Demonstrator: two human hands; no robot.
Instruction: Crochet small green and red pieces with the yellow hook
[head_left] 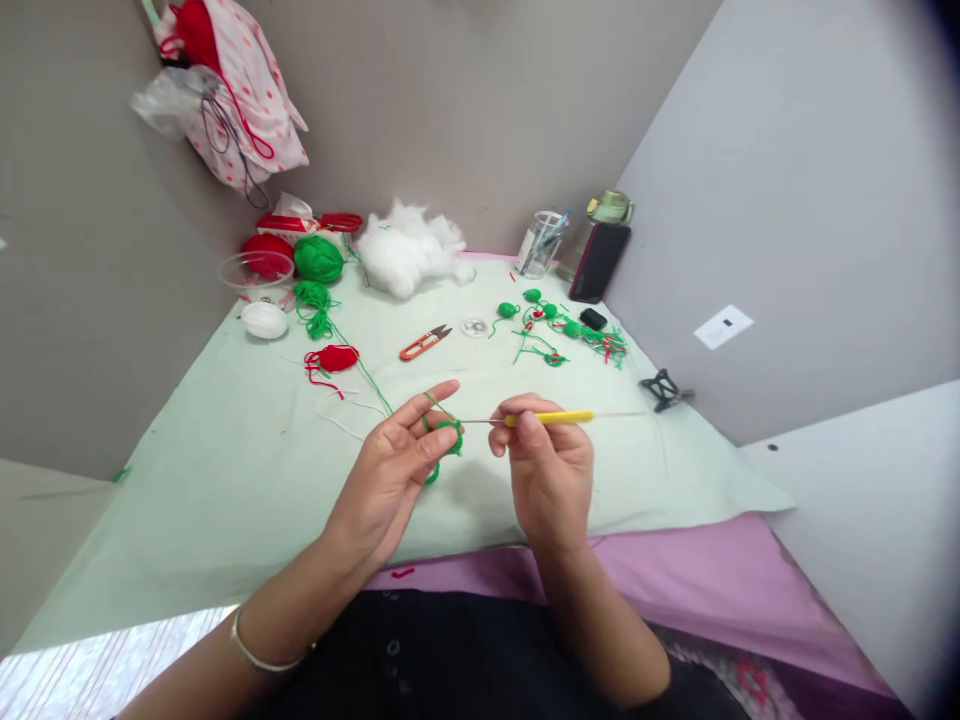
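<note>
Between thumb and fingers my left hand pinches a small green crochet piece. Green yarn loops round its raised forefinger and runs back to a loose green skein. My right hand grips a crochet hook by its yellow handle. The hook's thin metal shaft points left and its tip meets the green piece; whether it is inside a stitch is too small to tell. Beyond the hands, orange thread snips lie on the pale green cloth.
White stuffing sits at the back, near a green yarn ball and red yarn. Several small green crocheted pieces lie back right, by a phone and a cup of pens. Walls enclose the table's back and sides.
</note>
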